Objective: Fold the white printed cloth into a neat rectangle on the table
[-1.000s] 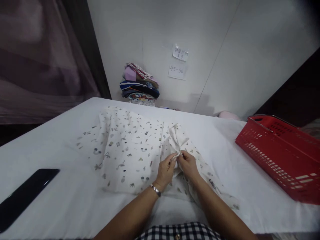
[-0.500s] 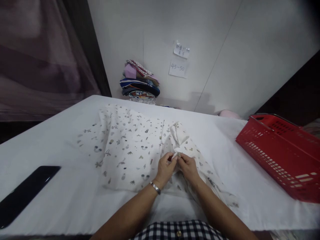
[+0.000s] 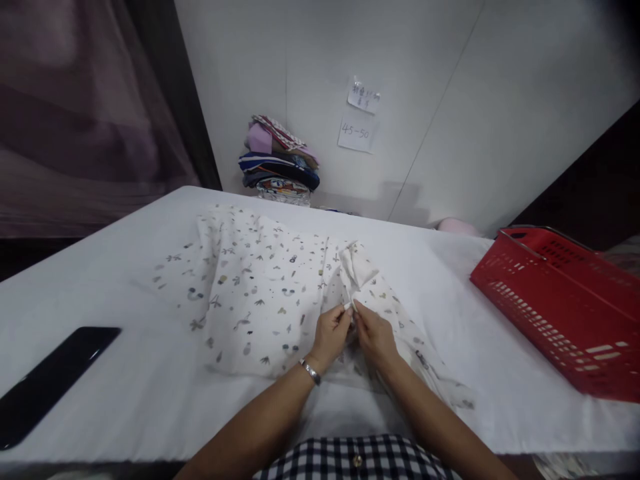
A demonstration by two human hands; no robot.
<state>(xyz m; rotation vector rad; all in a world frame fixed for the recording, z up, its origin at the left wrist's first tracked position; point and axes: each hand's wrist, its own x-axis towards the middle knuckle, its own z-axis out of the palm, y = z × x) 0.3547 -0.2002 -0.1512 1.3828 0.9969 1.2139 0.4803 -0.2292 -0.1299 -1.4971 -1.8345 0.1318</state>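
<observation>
A white garment [image 3: 265,293] with small plant and rainbow prints lies spread on the white table. Near its right part, my left hand [image 3: 331,333] pinches a bit of the fabric edge between thumb and fingers. My right hand [image 3: 374,333] is close beside it, its thumb and fingertips closed on the same edge. The cloth is bunched and folded over just beyond the fingertips, and a sleeve stretches to the lower right, partly behind my right forearm.
A black phone-like slab [image 3: 55,380] lies at the left of the white table [image 3: 145,400]. At the right stands a red basket [image 3: 560,313]. Folded clothes [image 3: 280,163] are stacked by the back wall, where two paper notes [image 3: 356,133] hang. Something pink [image 3: 457,227] sits behind the far edge.
My fingertips have drawn slightly apart at the pinched edge, and my right hand has turned a little more upright. The garment otherwise lies as before.
</observation>
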